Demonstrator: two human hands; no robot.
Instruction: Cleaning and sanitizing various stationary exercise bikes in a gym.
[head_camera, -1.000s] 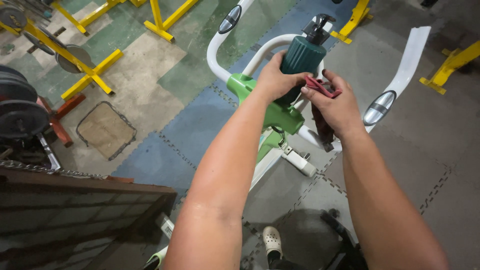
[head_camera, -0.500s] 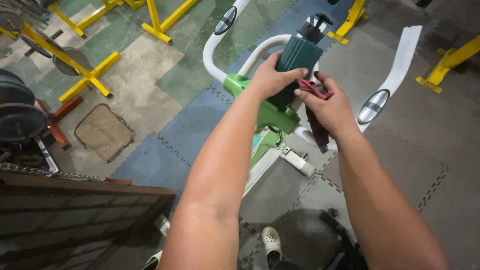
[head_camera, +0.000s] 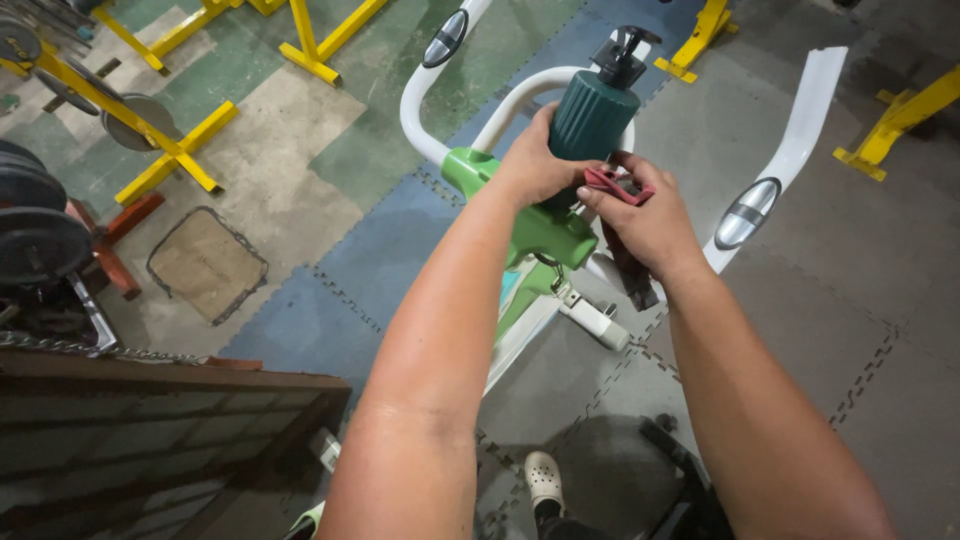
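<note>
My left hand (head_camera: 535, 160) grips a dark green ribbed pump bottle (head_camera: 595, 115) with a black pump head, held upright above the exercise bike. My right hand (head_camera: 650, 225) holds a small red cloth (head_camera: 612, 183) pinched against the bottle's lower side. Both hands hover over the green stem (head_camera: 540, 230) of a white-handled exercise bike (head_camera: 430, 95). A dark strip hangs down under my right palm; what it is I cannot tell.
Yellow steel rack feet (head_camera: 170, 150) and weight plates (head_camera: 35, 240) lie at the left. A brick wall top (head_camera: 150, 420) stands at lower left. A square floor drain cover (head_camera: 205, 262) sits on the mats. My white shoe (head_camera: 545, 480) shows below.
The view has shifted slightly; the bottle and both hands sit a little higher over the handlebar. The grip on bottle and cloth is unchanged.
</note>
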